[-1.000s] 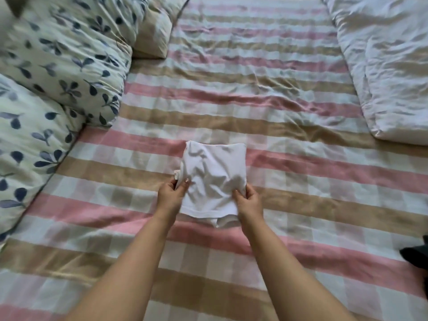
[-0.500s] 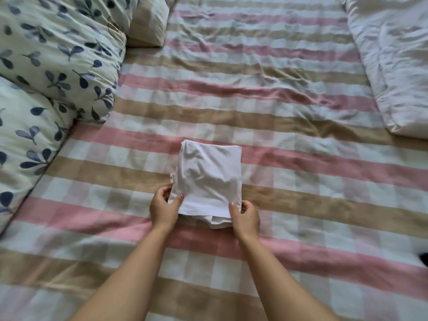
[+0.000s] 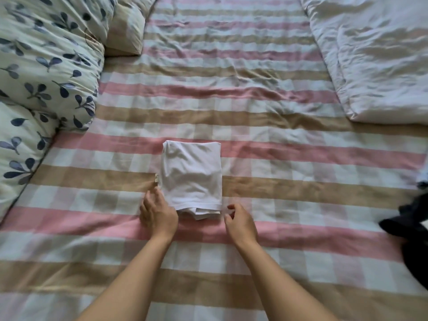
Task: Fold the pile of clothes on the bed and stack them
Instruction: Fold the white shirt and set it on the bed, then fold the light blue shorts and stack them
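The left hand [image 3: 158,214] and right hand [image 3: 240,224] have released the folded white garment [image 3: 191,174], fingers relaxed.

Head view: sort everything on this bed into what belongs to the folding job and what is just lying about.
Job: folded white garment; dark clothes at the right edge; left hand and right hand, neither gripping anything.
Lying about: leaf-print duvet; beige pillow; white quilt; striped sheet.

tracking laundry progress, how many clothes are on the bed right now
2: a folded white garment at centre, and dark clothing at the right edge, cut off by the frame, so more may be hidden.
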### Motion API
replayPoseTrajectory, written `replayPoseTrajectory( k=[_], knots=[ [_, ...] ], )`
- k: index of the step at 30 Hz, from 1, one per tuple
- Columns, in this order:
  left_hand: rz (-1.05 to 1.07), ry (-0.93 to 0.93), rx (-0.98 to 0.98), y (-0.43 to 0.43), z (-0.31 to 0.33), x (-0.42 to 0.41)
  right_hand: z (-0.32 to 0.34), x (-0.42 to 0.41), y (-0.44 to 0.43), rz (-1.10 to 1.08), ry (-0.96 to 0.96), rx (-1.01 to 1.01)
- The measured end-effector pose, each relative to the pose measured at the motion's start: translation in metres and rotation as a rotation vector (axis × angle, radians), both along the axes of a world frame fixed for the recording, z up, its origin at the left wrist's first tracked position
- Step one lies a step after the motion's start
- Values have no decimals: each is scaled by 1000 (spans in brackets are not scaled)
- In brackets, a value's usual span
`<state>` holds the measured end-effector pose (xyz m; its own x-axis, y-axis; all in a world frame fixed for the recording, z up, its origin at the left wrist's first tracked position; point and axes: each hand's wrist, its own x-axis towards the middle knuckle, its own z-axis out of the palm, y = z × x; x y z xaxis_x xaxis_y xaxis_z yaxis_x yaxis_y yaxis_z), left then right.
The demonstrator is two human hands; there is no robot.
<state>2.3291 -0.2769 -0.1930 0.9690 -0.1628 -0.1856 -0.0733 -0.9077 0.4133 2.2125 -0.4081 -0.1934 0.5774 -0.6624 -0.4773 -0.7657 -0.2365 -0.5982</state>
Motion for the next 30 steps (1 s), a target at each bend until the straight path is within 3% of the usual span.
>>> replayPoseTrajectory(
  k=[3,6,9,12,21,30],
  knots=[
    [-208,-8,-33,-4,24,-41,25,-41,-9,49,-2,-56],
    [-504,98,-76,-9,52,-89,56,-94,-20,80,35,-130],
    [-730,253,23,-23,77,-140,84,-156,-35,123,103,-184],
    [-867,248,59,-46,96,-193,106,-218,-50,119,160,-238],
    [-935,235,-141,-172,137,-348,152,-369,-134,2,77,-297],
    [-813,419,-389,-328,139,-497,156,-505,-280,-93,-30,-379]
  ],
)
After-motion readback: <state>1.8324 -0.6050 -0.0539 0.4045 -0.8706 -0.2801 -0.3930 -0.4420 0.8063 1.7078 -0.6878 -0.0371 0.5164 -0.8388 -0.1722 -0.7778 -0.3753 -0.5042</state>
